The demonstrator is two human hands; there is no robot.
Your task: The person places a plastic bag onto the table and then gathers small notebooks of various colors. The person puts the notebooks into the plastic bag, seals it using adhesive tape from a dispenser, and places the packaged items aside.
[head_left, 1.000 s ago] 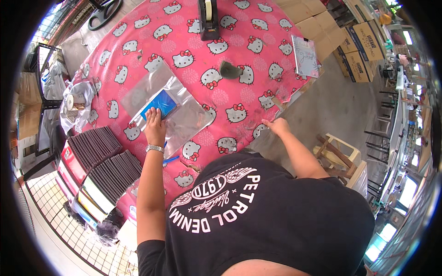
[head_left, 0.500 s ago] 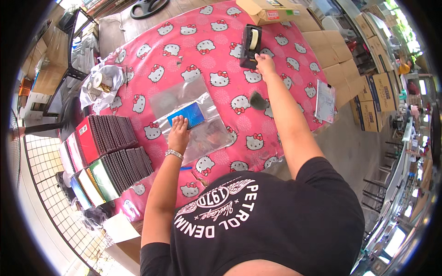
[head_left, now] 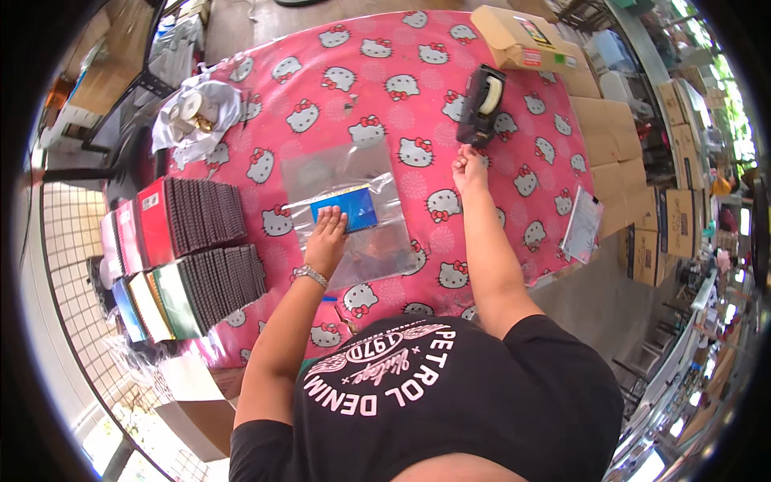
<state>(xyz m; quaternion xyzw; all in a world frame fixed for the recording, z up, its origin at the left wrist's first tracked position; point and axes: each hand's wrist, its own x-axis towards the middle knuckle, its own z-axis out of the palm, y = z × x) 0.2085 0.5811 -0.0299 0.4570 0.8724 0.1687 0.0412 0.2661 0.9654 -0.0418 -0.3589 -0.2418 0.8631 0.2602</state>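
My left hand [head_left: 327, 238] lies flat on a clear plastic bag [head_left: 353, 210] spread on the pink cat-print tablecloth [head_left: 401, 96]. Inside the bag is a flat blue item [head_left: 347, 208], with my fingertips on its near edge. My right hand [head_left: 469, 169] is stretched forward, fingers pinched together just below the black tape dispenser [head_left: 480, 104]. A thin strip of tape seems to be between the fingers, but it is too small to be sure.
Rows of stacked flat packs [head_left: 181, 249] in red, green and dark colours line the table's left side. A crumpled white bag [head_left: 193, 112] with tape rolls sits far left. A cardboard box [head_left: 522, 38] stands behind the dispenser, with flat cardboard boxes [head_left: 610, 136] right.
My right hand came back from the dispenser toward me, now just below it. My left hand stayed pressed on the bag. The view shifted as my head moved.
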